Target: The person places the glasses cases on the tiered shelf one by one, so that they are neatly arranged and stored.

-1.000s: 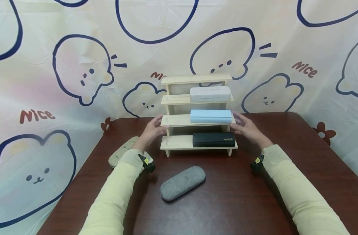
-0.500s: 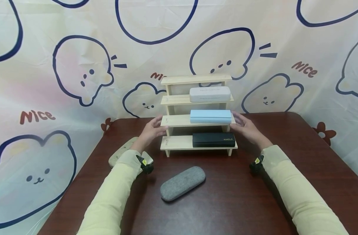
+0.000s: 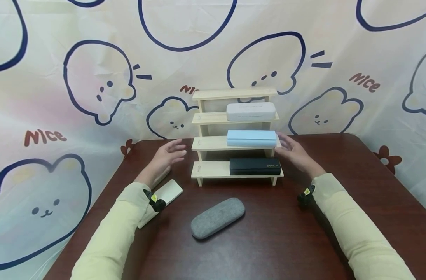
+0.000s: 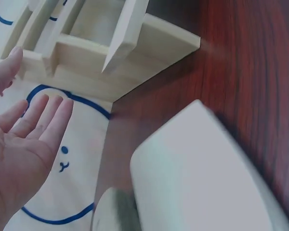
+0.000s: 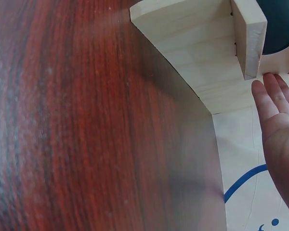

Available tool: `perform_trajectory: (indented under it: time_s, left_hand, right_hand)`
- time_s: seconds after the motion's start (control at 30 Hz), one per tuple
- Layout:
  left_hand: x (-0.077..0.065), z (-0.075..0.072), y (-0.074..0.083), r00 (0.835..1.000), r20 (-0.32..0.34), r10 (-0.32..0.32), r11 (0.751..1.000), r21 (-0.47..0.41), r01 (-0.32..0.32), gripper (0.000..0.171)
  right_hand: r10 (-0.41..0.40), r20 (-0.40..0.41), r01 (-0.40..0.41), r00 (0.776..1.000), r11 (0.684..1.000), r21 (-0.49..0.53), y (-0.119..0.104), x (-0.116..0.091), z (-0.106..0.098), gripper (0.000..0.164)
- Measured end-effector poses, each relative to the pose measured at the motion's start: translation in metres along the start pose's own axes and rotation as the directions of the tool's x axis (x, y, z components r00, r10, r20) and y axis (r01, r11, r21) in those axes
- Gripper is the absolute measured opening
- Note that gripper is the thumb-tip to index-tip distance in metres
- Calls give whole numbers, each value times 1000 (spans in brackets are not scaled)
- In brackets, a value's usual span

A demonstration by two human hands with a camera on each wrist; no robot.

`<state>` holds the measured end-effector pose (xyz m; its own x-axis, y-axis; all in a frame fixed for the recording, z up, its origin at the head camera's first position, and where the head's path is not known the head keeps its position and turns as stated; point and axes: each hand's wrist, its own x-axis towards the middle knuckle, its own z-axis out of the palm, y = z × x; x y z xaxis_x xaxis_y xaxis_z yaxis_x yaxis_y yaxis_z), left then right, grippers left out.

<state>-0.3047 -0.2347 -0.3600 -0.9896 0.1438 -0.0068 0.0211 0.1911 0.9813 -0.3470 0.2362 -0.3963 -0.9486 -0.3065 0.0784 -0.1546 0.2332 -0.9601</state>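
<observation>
A stepped wooden rack [image 3: 210,143] stands at the back of the table. My left hand [image 3: 165,156] is off its left side, fingers spread and holding nothing; the left wrist view shows the bare palm [image 4: 26,156]. At the rack's right end my right hand [image 3: 297,155] has extended fingertips against the side, by the second step. In the right wrist view those fingers [image 5: 272,94] lie along the wood. On the rack's right half sit a white case [image 3: 250,112], a light blue case [image 3: 251,138] and a black glasses case [image 3: 255,166], one per step.
A grey felt glasses case [image 3: 218,217] lies slanted on the dark wooden table [image 3: 262,241] in front of the rack. Beneath my left forearm are a white case [image 3: 171,190] and a partly hidden beige case [image 3: 162,175]. A printed cloth [image 3: 104,23] hangs behind.
My left hand has let go of the rack's left side and moved left and toward me, uncovering more of the white case on the table. The right hand stays at the rack.
</observation>
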Motion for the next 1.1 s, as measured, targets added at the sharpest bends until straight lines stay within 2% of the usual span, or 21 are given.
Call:
perform_trajectory:
  time_s: [0.17,0.37,0.57,0.77,0.83,1.0,1.1]
  left_hand:
    - [-13,-15,0,1000,17,5,994,112,-7,66]
    - [-33,-31,-5,1000,18,22,964,265,-26,66]
    - [-53,-50,-14,996,12,89,911,402,-87,65]
    - [-66,-73,-33,995,-2,105,828,554,-86,70]
    - [-70,-79,-40,994,-4,108,801,592,-85,71]
    - [-78,-88,-50,995,23,102,773,628,-93,80]
    - [-81,-92,-57,995,37,88,759,644,-91,83]
  right_hand:
    - [-1,-5,1,1000,1000,-18,6,2,-1,78]
    - [-7,12,7,1000,1000,0,-1,0,-2,76]
    - [-3,33,3,999,1000,-8,-19,-10,2,78]
    - [5,36,-4,999,1000,-28,-23,-12,3,77]
    - [0,36,0,999,1000,-22,-17,-8,2,77]
    - [-18,21,19,1000,1000,-10,4,3,-2,74]
    - [-29,19,29,999,999,-21,7,4,-4,73]
